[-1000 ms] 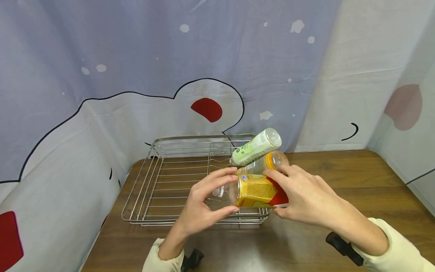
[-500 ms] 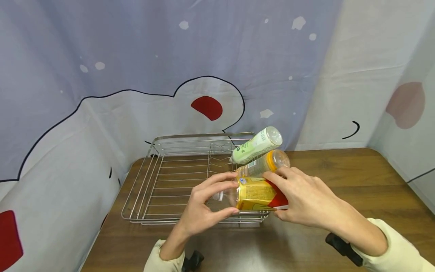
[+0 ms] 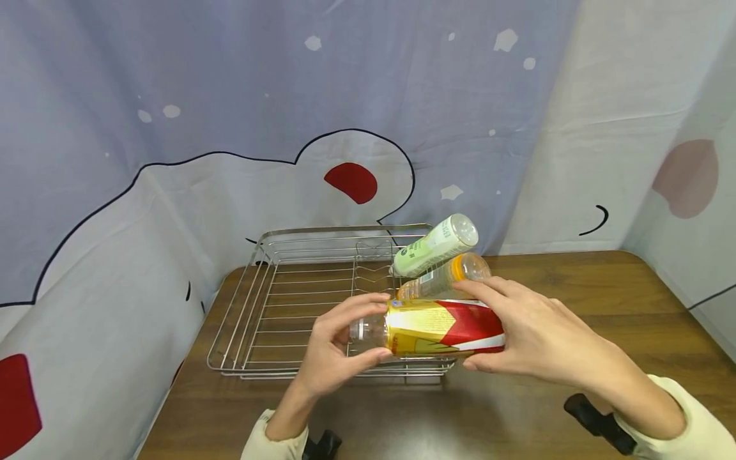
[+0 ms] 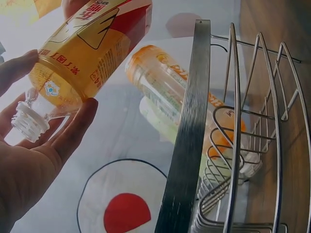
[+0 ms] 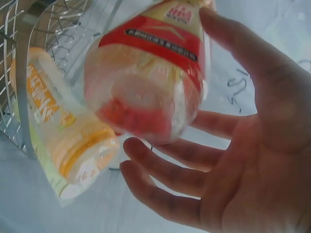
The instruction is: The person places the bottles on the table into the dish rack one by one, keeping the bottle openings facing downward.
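A clear plastic bottle with a yellow and red label lies level in the air above the rack's front right part. Its uncapped neck points left. My left hand holds the neck end, thumb below and fingers above. With thumb and fingers my right hand grips the base end, which faces the right wrist camera. Just behind it, a clear bottle with an orange band leans in the rack. Farther back a pale green bottle leans the same way, base up to the right.
The wire rack stands on a brown wooden table. A patterned curtain hangs behind and at both sides. Dark straps are at the wrists.
The held bottle has turned about its long axis, showing more red on the label. My right hand has shifted a little to the right, my left hand slightly left. The leaning bottles stay put.
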The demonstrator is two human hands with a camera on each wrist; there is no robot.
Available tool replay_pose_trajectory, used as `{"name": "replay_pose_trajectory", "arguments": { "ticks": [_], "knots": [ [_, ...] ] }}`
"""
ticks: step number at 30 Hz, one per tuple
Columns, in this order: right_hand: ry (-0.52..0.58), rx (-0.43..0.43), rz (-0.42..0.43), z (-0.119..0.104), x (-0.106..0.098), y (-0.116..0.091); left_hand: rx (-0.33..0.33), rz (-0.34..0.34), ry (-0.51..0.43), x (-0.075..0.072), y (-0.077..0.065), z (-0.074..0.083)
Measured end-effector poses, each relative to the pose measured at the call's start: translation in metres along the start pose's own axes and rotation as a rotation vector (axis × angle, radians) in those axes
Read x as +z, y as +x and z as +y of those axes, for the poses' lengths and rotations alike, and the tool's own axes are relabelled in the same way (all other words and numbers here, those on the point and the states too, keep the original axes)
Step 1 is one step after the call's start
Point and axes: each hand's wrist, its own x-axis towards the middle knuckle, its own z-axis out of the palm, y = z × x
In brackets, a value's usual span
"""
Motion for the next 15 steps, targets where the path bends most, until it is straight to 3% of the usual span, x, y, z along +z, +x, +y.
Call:
{"name": "replay_pose_trajectory", "arguments": {
  "ticks": [6, 15],
  "knots": [
    [0.122, -0.030, 0.084, 0.021, -0.004, -0.016, -0.018, 0.040, -0.053, -0.004, -0.005, 0.001],
    [0.482, -0.118, 0.179, 0.044, 0.017, -0.038, -0.022, 0.081, -0.171, -0.004, -0.012, -0.001]
  ]
}}
